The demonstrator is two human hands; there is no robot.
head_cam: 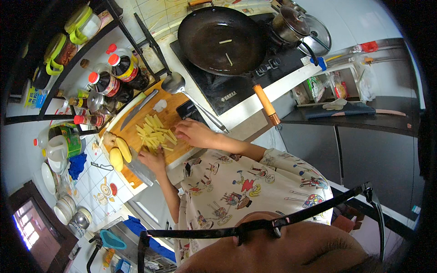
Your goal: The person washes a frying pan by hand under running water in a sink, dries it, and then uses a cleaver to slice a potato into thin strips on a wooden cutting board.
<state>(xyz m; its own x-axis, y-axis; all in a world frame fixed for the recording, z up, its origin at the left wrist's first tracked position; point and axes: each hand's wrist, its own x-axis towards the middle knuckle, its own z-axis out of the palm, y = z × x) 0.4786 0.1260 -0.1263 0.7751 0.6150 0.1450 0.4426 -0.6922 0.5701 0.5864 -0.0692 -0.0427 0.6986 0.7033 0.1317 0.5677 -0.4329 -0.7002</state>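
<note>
A pile of pale-yellow potato sticks lies on a wooden cutting board. At the pile's near edge is my left hand, its fingertips touching the sticks. My right hand rests at the pile's right side with curled fingers, their tips partly hidden. Left of my left hand are two peeled potato pieces, with a knob of ginger above them. A cleaver lies flat under my left wrist's side. Toward the board's far side are a knife, a scallion stalk and a white piece.
A wok holding two loose sticks stands on the gas stove, its wooden handle projecting toward me. A metal ladle crosses the counter beside a dark phone. Sauce bottles crowd the left rack; a lidded pot stands right.
</note>
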